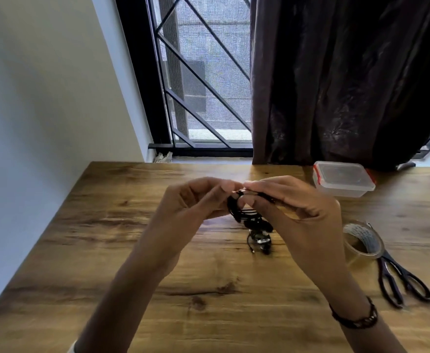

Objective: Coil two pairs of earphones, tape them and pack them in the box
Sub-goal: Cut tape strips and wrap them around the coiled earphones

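Coiled black earphones (241,210) held above the wooden table (132,250), left hand (193,202) and right hand (290,205) pinching the coil's top, second earphone bundle (259,242) lying on the table below, lidded plastic box (342,178) far right, tape roll (362,242) touching scissors (399,278).

One head-worn wide-angle view, looking forward and down from the person's own position.

The camera sits above and just behind both forearms, close enough that the left hand (196,200) and right hand (292,207) fill the middle of the frame, raised over the tabletop (208,289). It faces the far edge of the tabletop, where a barred window (203,80) and a dark curtain (348,80) rise, with a pale wall (43,98) running along the left. Straight lines bow and lean toward the frame's edges. There is no second view to share any part of the scene.
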The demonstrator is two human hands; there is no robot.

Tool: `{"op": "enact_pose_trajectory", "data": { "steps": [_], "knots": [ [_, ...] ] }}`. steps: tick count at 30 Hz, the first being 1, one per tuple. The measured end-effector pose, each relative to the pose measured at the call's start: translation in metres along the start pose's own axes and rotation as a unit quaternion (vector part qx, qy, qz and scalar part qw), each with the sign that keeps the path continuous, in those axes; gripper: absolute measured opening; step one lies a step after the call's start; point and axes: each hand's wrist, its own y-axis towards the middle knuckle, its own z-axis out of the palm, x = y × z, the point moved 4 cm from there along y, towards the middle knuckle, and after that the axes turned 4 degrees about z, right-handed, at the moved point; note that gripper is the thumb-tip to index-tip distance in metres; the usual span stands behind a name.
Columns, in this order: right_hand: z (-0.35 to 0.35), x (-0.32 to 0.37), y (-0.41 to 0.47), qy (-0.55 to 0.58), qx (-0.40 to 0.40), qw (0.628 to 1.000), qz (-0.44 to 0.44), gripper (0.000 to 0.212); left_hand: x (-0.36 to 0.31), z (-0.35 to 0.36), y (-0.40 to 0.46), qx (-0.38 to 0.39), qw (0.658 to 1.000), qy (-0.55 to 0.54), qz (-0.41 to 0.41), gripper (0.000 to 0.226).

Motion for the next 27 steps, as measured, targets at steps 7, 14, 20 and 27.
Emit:
{"op": "enact_pose_trajectory", "data": {
  "steps": [7, 14, 20, 27],
  "knots": [
    [-0.006, -0.003, 0.002, 0.158, 0.109, 0.963, 0.187, 0.041, -0.002, -0.003, 0.005, 0.017, 0.996, 0.018, 0.081, 0.01],
    [-0.001, 0.001, -0.008, 0.065, -0.033, 0.988, 0.137, 0.035, 0.017, -0.002, -0.007, -0.183, 0.976, 0.066, 0.099, 0.017],
    [0.015, 0.005, -0.019, -0.075, -0.04, 0.992, 0.089, 0.033, 0.021, 0.011, -0.009, -0.121, 0.989, 0.049, 0.071, 0.019],
    [-0.008, 0.011, 0.0, -0.14, -0.028, 0.988, 0.057, 0.021, 0.027, -0.003, 0.002, 0.018, 0.996, -0.03, -0.085, 0.028]
  ]
}}
